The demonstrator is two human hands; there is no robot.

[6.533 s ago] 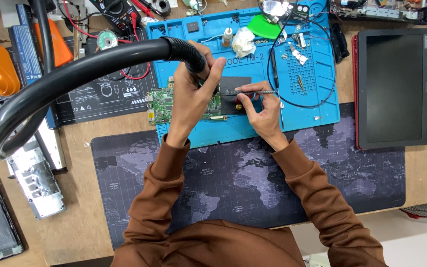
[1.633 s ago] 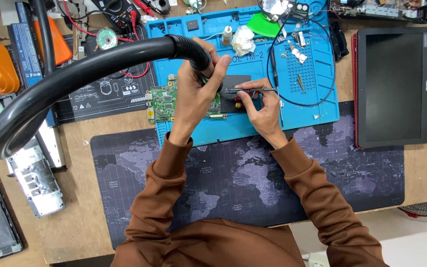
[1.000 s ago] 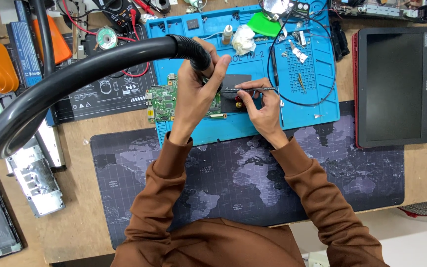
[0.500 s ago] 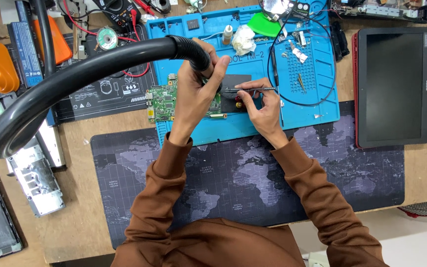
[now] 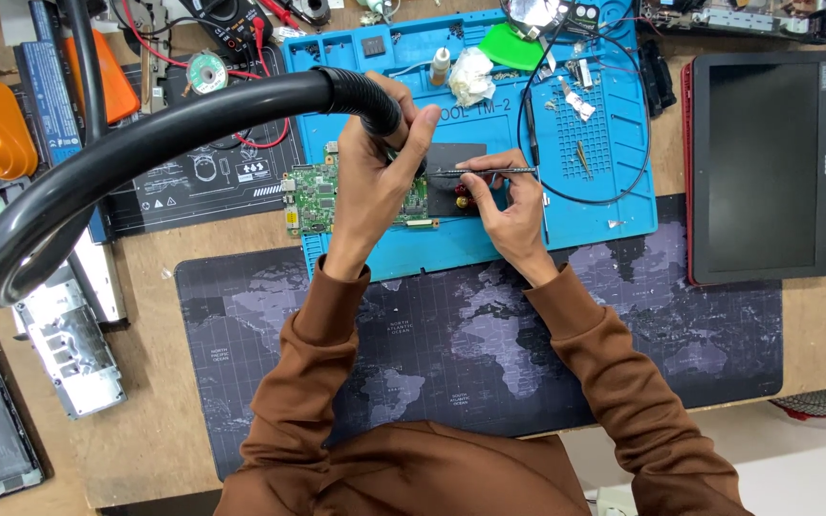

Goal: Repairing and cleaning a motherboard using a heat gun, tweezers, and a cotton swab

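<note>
Nearest the person, a dark desk mat (image 5: 451,354) printed with a world map lies along the table's (image 5: 145,449) near edge, both brown sleeves resting across it. Just beyond it sits a blue work mat (image 5: 604,205), which reaches to the far edge. On that mat's near left part lies a green circuit board (image 5: 313,196), overhanging its left side. The left hand (image 5: 375,182) covers the board's right half, its grip wrapped around the nozzle end of a thick black hose (image 5: 145,134) (which loops off toward the table's left edge). The right hand (image 5: 509,205), just right of the board, pinches slim metal tweezers (image 5: 485,171), tips pointing left toward the hose mouth. A closed red-edged laptop (image 5: 762,162) lies toward the right edge.
</note>
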